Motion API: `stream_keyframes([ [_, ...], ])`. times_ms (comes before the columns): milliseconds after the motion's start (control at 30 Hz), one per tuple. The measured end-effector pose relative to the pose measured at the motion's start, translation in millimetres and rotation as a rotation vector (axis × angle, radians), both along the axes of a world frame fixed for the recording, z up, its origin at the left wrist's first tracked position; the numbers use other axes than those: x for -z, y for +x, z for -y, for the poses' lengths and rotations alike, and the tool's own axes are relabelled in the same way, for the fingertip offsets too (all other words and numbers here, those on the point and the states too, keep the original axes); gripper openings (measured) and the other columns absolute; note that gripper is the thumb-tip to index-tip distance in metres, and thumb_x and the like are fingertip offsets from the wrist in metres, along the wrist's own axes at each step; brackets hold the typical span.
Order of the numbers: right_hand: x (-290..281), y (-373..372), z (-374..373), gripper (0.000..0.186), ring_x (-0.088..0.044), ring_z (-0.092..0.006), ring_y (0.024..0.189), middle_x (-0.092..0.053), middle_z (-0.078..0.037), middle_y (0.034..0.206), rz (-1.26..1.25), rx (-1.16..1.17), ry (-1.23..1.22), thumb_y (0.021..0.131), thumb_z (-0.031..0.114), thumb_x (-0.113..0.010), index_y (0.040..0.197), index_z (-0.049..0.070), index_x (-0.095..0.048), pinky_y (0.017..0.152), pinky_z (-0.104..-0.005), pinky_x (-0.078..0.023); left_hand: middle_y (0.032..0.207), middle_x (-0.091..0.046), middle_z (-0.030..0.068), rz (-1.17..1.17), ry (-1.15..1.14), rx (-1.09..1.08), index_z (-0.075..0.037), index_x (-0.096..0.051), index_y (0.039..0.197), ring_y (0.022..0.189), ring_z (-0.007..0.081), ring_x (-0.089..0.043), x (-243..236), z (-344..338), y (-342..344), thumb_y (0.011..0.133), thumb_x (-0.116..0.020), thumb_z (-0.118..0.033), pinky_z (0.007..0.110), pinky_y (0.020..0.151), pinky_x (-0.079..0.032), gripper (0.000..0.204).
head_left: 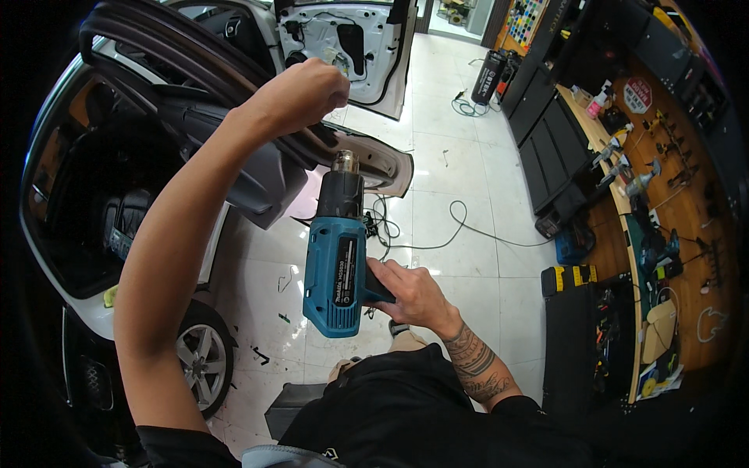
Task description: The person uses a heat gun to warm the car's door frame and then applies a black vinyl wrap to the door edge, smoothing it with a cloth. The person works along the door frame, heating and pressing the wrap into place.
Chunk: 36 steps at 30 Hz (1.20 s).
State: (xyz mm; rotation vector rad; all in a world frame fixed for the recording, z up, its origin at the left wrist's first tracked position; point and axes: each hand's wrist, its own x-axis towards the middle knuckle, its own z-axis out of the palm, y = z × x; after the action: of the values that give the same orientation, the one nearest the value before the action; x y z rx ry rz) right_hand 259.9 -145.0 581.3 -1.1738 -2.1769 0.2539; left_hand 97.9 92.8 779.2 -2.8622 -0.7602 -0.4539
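Left forearm rises to the left hand, upper centre, fingers curled, hold unclear; right hand wraps its fingers round a heat gun, mid-frame. Upper right, a pink bottle, contents unclear.

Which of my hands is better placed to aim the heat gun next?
Probably your right hand: it grips the heat gun by its handle, while your left hand is raised away from it.
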Motion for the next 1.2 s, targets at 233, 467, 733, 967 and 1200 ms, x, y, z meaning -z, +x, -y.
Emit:
stream_keyframes([
  [233, -3, 1, -2, 0.081, -0.061, -0.0246, 0.064, -0.056, -0.011, 0.089, -0.031, -0.008, -0.003, 0.071, 0.023, -0.083, 0.138, -0.001, -0.044, 0.052, -0.0346, -0.05, 0.084, -0.066, 0.0164, -0.05, -0.063, 0.002, 0.004, -0.07, 0.086, 0.082, 0.0304, -0.066, 9, 2, 11, 0.084, -0.065, -0.005, 0.039, 0.079, -0.054, 0.011],
  [467, 13, 10, 8, 0.078, -0.065, -0.0318, 0.071, -0.06, -0.014, 0.093, -0.08, 0.024, -0.12, 0.074, 0.023, -0.081, 0.138, 0.0, -0.044, 0.057, -0.0382, -0.052, 0.085, -0.063, 0.0138, -0.243, 0.045, 0.004, 0.003, -0.067, 0.082, 0.087, 0.0293, -0.064, 22, 13, 13, 0.083, -0.065, -0.007, 0.038, 0.081, -0.053, 0.01],
  [733, 90, 45, 68, 0.065, -0.066, -0.0396, 0.084, -0.066, -0.022, 0.1, -0.254, 0.284, -0.405, 0.078, 0.023, -0.08, 0.131, -0.001, -0.051, 0.072, -0.0416, -0.054, 0.087, -0.059, 0.0113, -0.228, 0.418, 0.215, -0.002, -0.064, 0.083, 0.09, 0.0248, -0.06, 56, 3, 5, 0.083, -0.062, -0.007, 0.034, 0.082, -0.052, 0.006],
  [967, 87, 57, 81, 0.067, -0.066, -0.0402, 0.084, -0.066, -0.021, 0.099, -0.236, 0.356, -0.413, 0.077, 0.022, -0.08, 0.132, -0.001, -0.05, 0.073, -0.042, -0.054, 0.134, -0.06, 0.0111, -0.513, -0.062, -0.233, -0.005, -0.044, 0.145, 0.126, 0.0251, -0.053, -24, 41, 15, 0.063, -0.088, -0.025, 0.044, 0.11, -0.036, 0.095],
  [1200, 38, 21, 45, 0.077, -0.064, -0.0338, 0.071, -0.059, -0.014, 0.093, -0.068, 0.088, -0.216, 0.073, 0.022, -0.081, 0.138, 0.002, -0.044, 0.059, -0.0412, -0.052, 0.086, -0.071, 0.0137, -0.213, 0.272, -0.109, -0.002, -0.071, 0.087, 0.085, 0.0303, -0.07, -16, 2, -20, 0.091, -0.066, -0.02, 0.04, 0.074, -0.055, 0.02],
])
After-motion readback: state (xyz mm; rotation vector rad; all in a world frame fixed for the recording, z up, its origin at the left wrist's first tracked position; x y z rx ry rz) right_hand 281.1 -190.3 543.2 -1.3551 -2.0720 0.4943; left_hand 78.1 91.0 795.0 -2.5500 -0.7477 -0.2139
